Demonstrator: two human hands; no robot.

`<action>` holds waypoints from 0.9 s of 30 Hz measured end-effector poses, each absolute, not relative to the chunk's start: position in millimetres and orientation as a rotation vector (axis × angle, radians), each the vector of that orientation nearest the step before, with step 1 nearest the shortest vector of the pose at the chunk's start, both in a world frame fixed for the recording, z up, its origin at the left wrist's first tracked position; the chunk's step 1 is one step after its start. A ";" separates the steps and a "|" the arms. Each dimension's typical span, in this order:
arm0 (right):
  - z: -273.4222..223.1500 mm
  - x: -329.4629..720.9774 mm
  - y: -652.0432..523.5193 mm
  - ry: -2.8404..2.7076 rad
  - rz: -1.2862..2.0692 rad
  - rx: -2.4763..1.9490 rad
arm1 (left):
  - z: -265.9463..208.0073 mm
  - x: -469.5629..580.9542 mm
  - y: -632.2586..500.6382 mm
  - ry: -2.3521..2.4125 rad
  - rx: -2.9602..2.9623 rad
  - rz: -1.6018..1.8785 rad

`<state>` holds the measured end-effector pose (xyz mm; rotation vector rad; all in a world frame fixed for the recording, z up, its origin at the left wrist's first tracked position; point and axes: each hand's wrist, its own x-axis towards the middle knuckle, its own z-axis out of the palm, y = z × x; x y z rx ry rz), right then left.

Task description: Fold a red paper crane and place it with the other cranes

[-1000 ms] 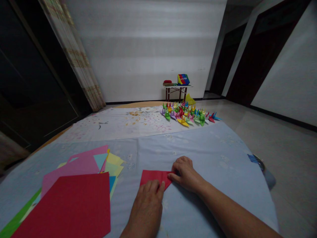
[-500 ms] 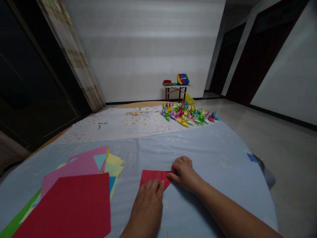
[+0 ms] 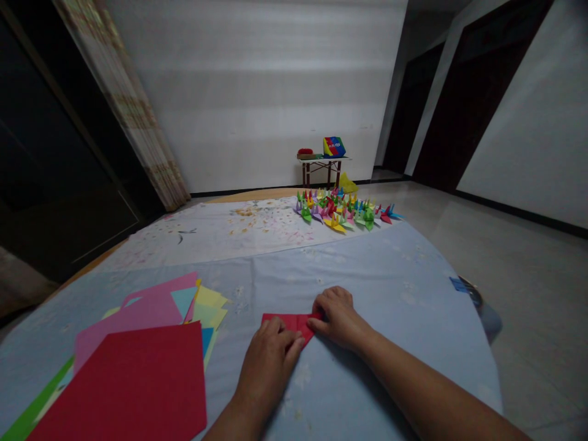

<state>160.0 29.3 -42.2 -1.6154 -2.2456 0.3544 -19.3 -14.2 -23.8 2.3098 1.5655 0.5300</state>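
A small folded piece of red paper (image 3: 292,320) lies flat on the blue tablecloth in front of me, partly covered by both hands. My left hand (image 3: 272,354) rests over its left and lower part, fingers bent and pressing on it. At the paper's right corner, my right hand (image 3: 337,315) pinches the edge between thumb and curled fingers. To the left, a large red sheet (image 3: 133,380) tops a loose pile of coloured paper, with pink sheets (image 3: 138,315) and pale yellow pieces (image 3: 212,305) showing beneath.
Many folded paper cranes (image 3: 340,209) in mixed colours stand at the table's far right. The round table carries a blue tablecloth (image 3: 376,275) and a white flowered cloth (image 3: 206,229). Beyond, a small stand (image 3: 321,160) holds a colourful box (image 3: 334,147) against the wall.
My left hand has shifted slightly left, its fingers bending more and its thumb spreading along the paper's lower edge. My right hand keeps hold of the right corner. The view has turned slightly right.
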 end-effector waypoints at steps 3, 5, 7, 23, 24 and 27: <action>-43.3 160.3 29.7 -2.236 0.348 -1.619 | -27.5 -19.9 -12.5 1.567 2.300 0.544; -43.3 160.8 29.8 -2.229 0.346 -1.615 | -29.5 -21.0 -12.1 1.575 2.318 0.544; -43.2 161.3 29.5 -2.224 0.344 -1.606 | -31.1 -22.4 -11.9 1.576 2.343 0.535; -45.7 166.2 25.1 -2.122 0.243 -1.730 | -33.3 -23.2 -10.5 1.567 2.354 0.501; -46.5 168.7 26.3 -2.109 0.249 -1.743 | -33.2 -23.1 -10.7 1.567 2.356 0.504; -48.4 176.7 30.3 -2.082 0.262 -1.767 | -33.0 -23.3 -10.7 1.567 2.356 0.499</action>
